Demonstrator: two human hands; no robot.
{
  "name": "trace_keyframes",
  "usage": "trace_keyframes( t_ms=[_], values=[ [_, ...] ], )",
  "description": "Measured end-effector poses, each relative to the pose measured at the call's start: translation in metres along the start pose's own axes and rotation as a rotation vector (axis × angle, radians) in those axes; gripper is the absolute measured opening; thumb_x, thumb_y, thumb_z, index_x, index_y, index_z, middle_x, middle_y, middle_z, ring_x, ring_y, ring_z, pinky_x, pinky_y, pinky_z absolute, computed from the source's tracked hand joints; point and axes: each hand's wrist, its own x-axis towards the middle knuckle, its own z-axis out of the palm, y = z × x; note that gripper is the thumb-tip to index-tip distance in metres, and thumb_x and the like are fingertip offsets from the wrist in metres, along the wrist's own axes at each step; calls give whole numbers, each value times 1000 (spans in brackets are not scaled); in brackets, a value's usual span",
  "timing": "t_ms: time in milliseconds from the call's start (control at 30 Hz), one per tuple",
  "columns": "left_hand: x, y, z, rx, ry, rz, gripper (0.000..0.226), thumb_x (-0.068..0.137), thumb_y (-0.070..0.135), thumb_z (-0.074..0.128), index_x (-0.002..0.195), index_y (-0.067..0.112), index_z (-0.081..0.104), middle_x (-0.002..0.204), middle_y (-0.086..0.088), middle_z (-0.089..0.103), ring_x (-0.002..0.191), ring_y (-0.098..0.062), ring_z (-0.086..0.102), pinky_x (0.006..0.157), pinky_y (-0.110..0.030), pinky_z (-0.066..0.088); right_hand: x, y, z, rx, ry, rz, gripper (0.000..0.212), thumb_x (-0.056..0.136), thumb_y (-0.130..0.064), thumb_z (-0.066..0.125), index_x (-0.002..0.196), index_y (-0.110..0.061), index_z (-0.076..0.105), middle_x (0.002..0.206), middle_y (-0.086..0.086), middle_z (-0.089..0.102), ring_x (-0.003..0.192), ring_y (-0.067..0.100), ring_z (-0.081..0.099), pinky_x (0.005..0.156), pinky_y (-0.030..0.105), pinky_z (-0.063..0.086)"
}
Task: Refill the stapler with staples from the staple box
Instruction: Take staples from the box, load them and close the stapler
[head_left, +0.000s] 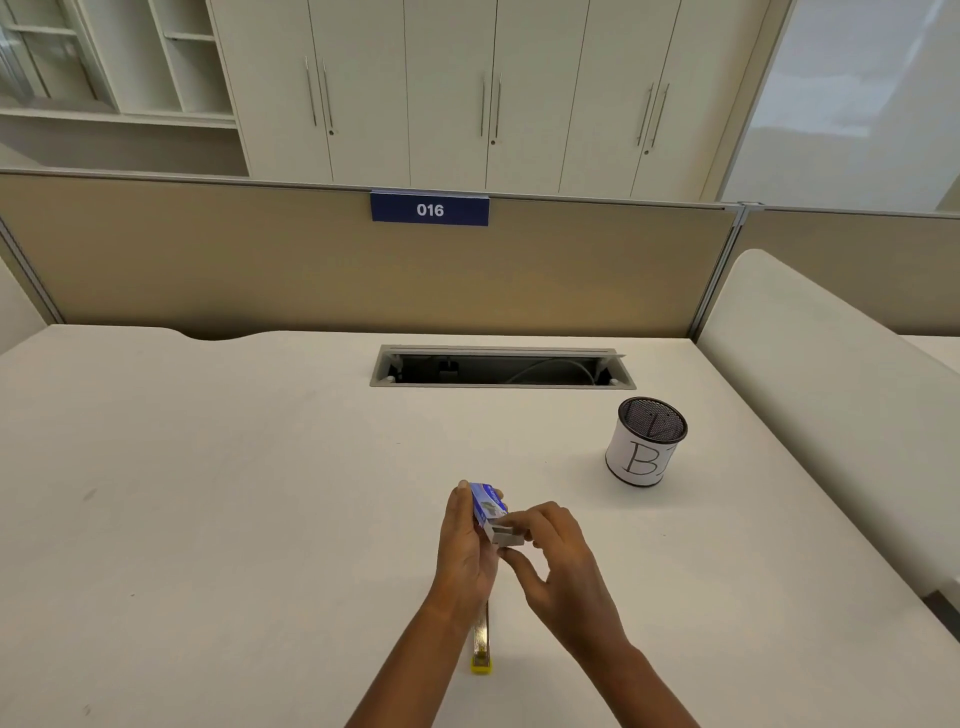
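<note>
While the right hand (553, 551) is pinching the grey inner tray or block of staples (506, 535) that is sticking out of the staple box (488, 505), the left hand (465, 545) is gripping the blue box itself, wrapped around its left side and holding it tilted above the desk (234, 493). Both hands are closed on something, so neither one is free at this moment. The stapler (481, 647) is lying on the desk just below and toward the person from the hands, partly hidden under the left wrist; only a shiny metal rail and a yellow end are showing, so I cannot tell if it is fully open. Its long axis is running nearly straight from the person outward, with the yellow end nearest to the body. I am judging that the coming move is turning on this line: the staples must be coming down and back, parallel to that rail, and the right hand, which is already holding them, is the one nearer to do it. Around the stapler the desk is giving plenty of room on both sides. The mesh pen cup (647, 441) marked with a letter is standing well apart to the right, and the cable slot (501, 366) is far behind.
</note>
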Motion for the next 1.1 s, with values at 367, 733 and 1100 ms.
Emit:
trace_keyframes(
  t_ms=[367, 733, 1100],
  values=[
    [-1, 4, 5, -85, -46, -12, 33, 98, 28, 30, 115, 6, 48, 87, -9, 62, 53, -11, 69, 49, -20, 57, -4, -3, -6, 3, 76, 76, 9, 78, -8, 62, 85, -8, 68, 79, 5, 68, 78, 9, 51, 70, 18, 43],
    [-2, 4, 5, -64, -37, -16, 34, 98, 28, 29, 116, 5, 47, 82, -9, 68, 64, -18, 69, 51, -21, 57, 8, -8, -13, -228, -47, -11, 14, 68, -1, 76, 76, -10, 70, 63, 4, 65, 55, 20, 59, 41, 24, 49],
    [5, 3, 2, -7, -26, 17, 35, 98, 28, 28, 93, 10, 57, 66, -2, 75, 80, -23, 57, 52, -23, 57, 15, -4, -17, -260, -113, -164, 15, 66, -1, 77, 72, -8, 65, 75, 5, 70, 61, 19, 62, 44, 21, 50]
  ],
)
